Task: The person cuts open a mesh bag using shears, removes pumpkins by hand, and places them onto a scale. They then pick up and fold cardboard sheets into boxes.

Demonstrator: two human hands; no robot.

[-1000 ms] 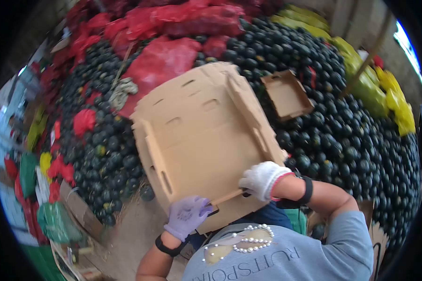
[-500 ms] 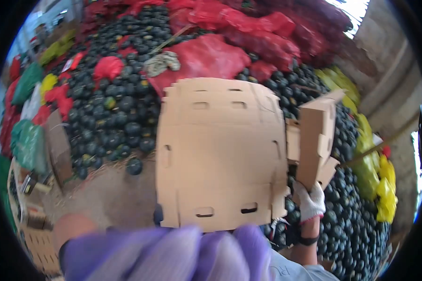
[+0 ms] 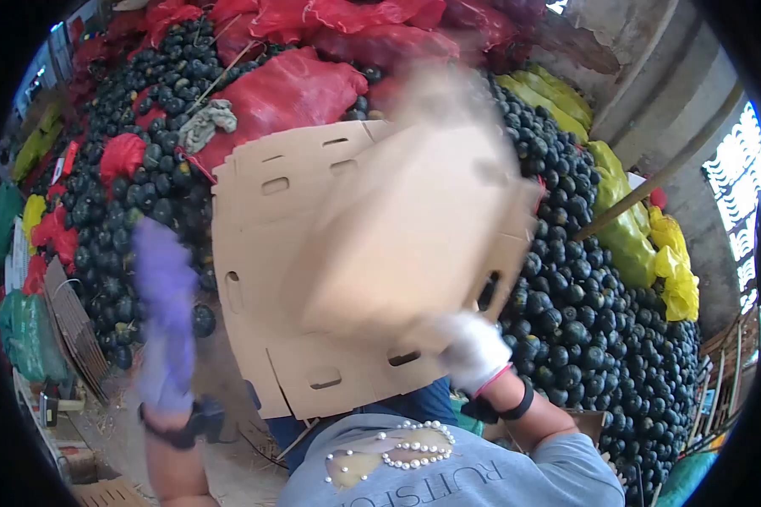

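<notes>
Grip: right hand (image 3: 473, 351) on tan, slotted, motion-blurred cardboard (image 3: 262, 245)

The flat cardboard box (image 3: 262, 253) is plain tan, the left hand (image 3: 165, 321) gloved purple, the right hand (image 3: 473, 351) gloved white with a red cuff.

Your left hand (image 3: 165, 321) a purple blur, your right hand (image 3: 473, 351) fuzzy too, the cardboard flap (image 3: 414, 211) smeared, the box (image 3: 262, 253) hiding some fruit (image 3: 617, 321).

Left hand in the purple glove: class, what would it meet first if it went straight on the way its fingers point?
Probably the heap of dark squashes above the left hand; blur leaves depth unclear.
</notes>
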